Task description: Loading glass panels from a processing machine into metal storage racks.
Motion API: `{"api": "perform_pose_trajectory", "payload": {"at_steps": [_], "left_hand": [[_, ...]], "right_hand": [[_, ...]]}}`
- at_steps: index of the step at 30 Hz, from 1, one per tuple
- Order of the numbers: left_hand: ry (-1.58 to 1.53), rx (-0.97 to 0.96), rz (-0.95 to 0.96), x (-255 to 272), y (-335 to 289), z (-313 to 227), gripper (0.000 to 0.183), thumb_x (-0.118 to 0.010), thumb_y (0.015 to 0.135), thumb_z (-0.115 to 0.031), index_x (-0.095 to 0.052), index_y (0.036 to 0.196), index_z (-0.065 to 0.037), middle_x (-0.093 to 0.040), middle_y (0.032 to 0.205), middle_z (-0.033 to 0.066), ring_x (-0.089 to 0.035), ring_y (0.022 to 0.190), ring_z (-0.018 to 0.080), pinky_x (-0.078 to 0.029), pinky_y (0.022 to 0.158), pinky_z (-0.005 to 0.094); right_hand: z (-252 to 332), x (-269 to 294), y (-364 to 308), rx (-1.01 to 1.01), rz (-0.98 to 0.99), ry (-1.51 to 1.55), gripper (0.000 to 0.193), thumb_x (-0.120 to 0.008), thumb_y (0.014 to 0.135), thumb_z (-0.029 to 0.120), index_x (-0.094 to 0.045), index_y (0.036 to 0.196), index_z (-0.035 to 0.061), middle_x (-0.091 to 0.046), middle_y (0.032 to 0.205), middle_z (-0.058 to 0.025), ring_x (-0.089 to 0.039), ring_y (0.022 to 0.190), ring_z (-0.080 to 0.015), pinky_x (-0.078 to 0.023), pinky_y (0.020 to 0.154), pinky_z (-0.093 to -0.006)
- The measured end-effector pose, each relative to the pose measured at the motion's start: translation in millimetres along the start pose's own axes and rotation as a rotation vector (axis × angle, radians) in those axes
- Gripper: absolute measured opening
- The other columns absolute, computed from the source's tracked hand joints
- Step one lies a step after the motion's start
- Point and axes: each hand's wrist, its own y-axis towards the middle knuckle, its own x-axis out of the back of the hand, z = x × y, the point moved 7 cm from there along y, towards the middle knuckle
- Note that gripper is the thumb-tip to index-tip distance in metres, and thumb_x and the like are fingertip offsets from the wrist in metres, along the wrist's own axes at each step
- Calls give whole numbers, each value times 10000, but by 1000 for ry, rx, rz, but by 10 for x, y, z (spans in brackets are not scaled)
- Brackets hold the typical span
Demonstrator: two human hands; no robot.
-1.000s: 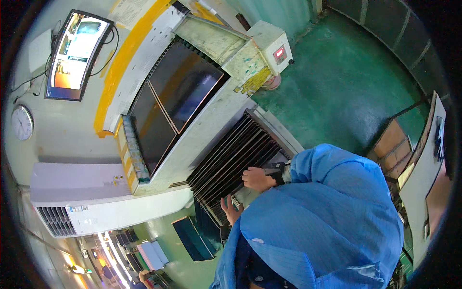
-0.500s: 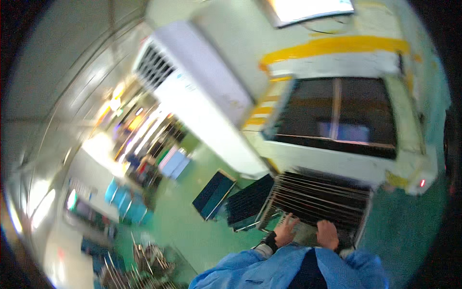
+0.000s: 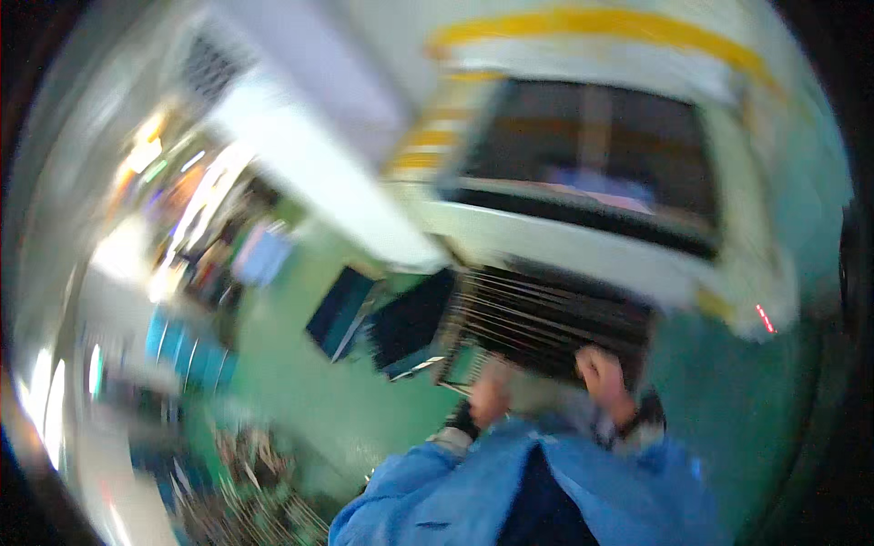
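In front of my body is a rack of dark, closely set slats [image 3: 555, 318] with thin light edges. My left hand [image 3: 492, 396], smeared by motion, is at the rack's near left part, beside a greyish surface; its fingers cannot be made out. My right hand [image 3: 605, 378] is over the rack's near right part, its fingers curled in. Whether anything is within those fingers is hidden by blur. Both forearms are in blue sleeves, with a dark band at each wrist.
Beyond the rack stands a pale machine [image 3: 564, 232] with a dark window and yellow tape. Two dark panels or crates [image 3: 414, 323] sit on the green floor to the left. A tall white cabinet [image 3: 319, 164] rises behind them. Blurred metal parts [image 3: 255, 464] lie lower left.
The whole view has shifted, so the machine and rack appear farther left and higher. My right hand has lifted slightly relative to the rack; both hands stay near its front part.
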Motion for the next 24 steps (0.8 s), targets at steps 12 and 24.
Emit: {"api": "perform_pose_trajectory", "payload": {"at_steps": [12, 24], "left_hand": [[-210, -541, 93, 1655, -497, -1412, 780, -732, 719, -63, -415, 1431, -98, -157, 1554, 240, -521, 1207, 415, -538, 794, 436], [-435, -539, 142, 1367, -196, -1060, 794, -741, 748, -74, -386, 1458, -82, -113, 1568, 247, -406, 1325, 417, -568, 772, 355]], "right_hand": [[-3388, 3106, -2334, -808, -1397, 615, 170, -627, 893, 240, -615, 836, 81, -655, 730, -62, -546, 541, -159, -327, 447, -323], [-3234, 3403, -1811, -757, -1487, 1076, 291, -663, 899, 414, -618, 950, 131, -671, 817, -6, -546, 638, -136, -370, 627, -341]]}}
